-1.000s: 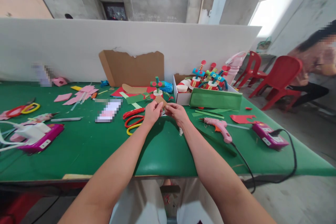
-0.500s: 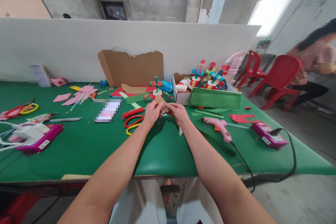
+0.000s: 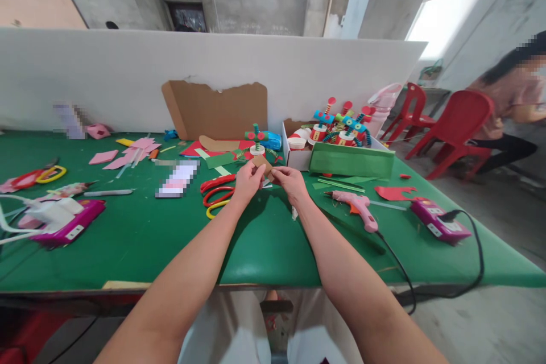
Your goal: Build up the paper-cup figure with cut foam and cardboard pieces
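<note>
Above the middle of the table, my left hand [image 3: 249, 181] pinches a small piece of brown cardboard [image 3: 263, 164]. The fingers of my right hand [image 3: 290, 182] close on the lower right corner of the same piece. Just behind it stands a paper figure [image 3: 257, 139] with a green cross-shaped top and a white base; the cardboard partly hides its lower part. Left of my left hand lie red-handled scissors [image 3: 216, 183] and scissors with red and yellow handles [image 3: 218, 205]. A pink glue gun [image 3: 356, 206] rests to the right of my right forearm.
A white box [image 3: 294, 157] holds several finished-looking paper figures [image 3: 336, 125]. Brown cardboard [image 3: 217, 111] leans on the white partition [image 3: 106, 79]. Purple power strips [image 3: 441, 222] with cables sit at both sides. Pink paper scraps [image 3: 132, 153] lie at left. A person [image 3: 507, 96] sits at right.
The view has shifted very slightly, so things sit a little further right. Both hands keep hold of the cardboard piece in nearly the same pose.
</note>
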Tool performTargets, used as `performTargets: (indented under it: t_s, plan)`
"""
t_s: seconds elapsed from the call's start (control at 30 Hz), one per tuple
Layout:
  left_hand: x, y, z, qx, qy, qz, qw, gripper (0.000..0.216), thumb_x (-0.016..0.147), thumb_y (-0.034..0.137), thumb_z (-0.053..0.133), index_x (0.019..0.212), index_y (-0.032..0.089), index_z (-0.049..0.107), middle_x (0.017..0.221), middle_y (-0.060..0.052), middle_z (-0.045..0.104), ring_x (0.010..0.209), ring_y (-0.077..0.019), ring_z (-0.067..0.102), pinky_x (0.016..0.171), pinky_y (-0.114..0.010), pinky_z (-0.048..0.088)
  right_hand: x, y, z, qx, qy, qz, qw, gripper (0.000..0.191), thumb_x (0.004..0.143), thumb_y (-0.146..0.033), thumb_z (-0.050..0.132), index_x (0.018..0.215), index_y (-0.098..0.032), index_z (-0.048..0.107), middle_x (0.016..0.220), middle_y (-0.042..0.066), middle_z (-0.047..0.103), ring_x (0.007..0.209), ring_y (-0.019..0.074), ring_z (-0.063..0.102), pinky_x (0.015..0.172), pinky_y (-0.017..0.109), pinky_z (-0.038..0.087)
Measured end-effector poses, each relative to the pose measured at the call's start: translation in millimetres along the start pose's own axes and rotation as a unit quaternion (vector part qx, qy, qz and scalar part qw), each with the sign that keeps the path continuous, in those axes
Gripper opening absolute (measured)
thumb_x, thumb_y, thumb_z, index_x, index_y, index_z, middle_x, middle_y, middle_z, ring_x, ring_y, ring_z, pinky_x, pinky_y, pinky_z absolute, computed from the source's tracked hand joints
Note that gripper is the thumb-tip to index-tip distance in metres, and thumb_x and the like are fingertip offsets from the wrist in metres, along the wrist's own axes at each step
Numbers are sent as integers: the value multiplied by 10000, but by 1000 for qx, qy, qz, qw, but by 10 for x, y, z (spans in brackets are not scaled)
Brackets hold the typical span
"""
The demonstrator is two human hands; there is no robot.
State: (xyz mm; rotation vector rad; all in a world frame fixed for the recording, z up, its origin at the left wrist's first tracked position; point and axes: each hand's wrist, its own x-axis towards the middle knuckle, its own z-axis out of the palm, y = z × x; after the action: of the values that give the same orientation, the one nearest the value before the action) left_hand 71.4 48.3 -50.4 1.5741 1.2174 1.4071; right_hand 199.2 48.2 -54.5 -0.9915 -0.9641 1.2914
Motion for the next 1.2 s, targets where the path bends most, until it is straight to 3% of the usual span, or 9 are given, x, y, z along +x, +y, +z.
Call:
performTargets:
  t_s: [0.27, 0.5, 0.7, 0.83, 0.9, 1.0, 1.1, 1.2]
  plan:
    - [47, -60, 0, -168, -36, -62, 983, 306, 710, 419, 666, 783, 161, 516, 472, 72, 531, 337, -75, 459, 353, -195, 378, -34, -7, -17, 16, -65, 23, 997, 238, 528, -332, 800, 643, -159, 685, 566, -36, 607, 545, 88, 530, 647, 257, 481]
    - [38, -79, 13, -173, -40, -70, 982, 279, 732, 400, 644, 798, 166, 508, 483, 73, 524, 351, -75, 458, 370, -200, 390, -38, -26, -11, 33, -73, 29, 996, 227, 511, -295, 804, 648, -161, 682, 576, -34, 615, 550, 87, 536, 650, 254, 488]
    - [-16, -13, 15, 9, -6, 22, 1000, 157, 822, 329, 513, 776, 179, 515, 496, 60, 508, 386, -89, 453, 439, -211, 369, -37, -5, 7, 19, -37, 27, 999, 179, 524, -276, 775, 593, -164, 654, 526, -39, 585, 516, 89, 522, 631, 264, 483]
    - [-71, 40, 6, 182, 10, 145, 972, 134, 843, 285, 487, 798, 177, 552, 572, 14, 546, 520, -122, 514, 547, -230, 364, -27, 12, -12, 12, -31, 36, 999, 185, 527, -289, 771, 594, -160, 657, 531, -31, 596, 500, 88, 523, 617, 266, 477]
    - [-82, 49, 2, 230, 4, 172, 958, 145, 851, 283, 480, 805, 174, 564, 589, -1, 556, 538, -134, 522, 555, -239, 351, -20, 20, -21, 13, -31, 41, 999, 201, 527, -302, 776, 612, -157, 665, 551, -26, 611, 502, 86, 527, 612, 261, 472]
    - [-63, 37, -4, 204, 12, 142, 969, 146, 839, 289, 492, 841, 167, 571, 614, -8, 586, 553, -140, 542, 569, -241, 378, -13, 27, -26, 28, -49, 40, 998, 236, 516, -317, 794, 630, -156, 665, 583, -24, 630, 531, 85, 544, 642, 256, 480]
    - [-22, 12, -5, 93, 8, 51, 994, 148, 821, 312, 506, 832, 171, 552, 546, 33, 563, 454, -114, 509, 508, -227, 398, -16, 29, -22, 33, -73, 48, 996, 283, 503, -329, 816, 669, -158, 664, 608, -23, 642, 555, 88, 568, 664, 259, 493]
    - [12, -11, 2, -20, -6, -24, 999, 154, 796, 329, 538, 774, 179, 512, 460, 73, 511, 334, -84, 435, 399, -206, 360, -26, 32, -15, 21, -86, 58, 994, 324, 480, -315, 839, 688, -164, 642, 612, -26, 650, 552, 94, 582, 650, 261, 503]
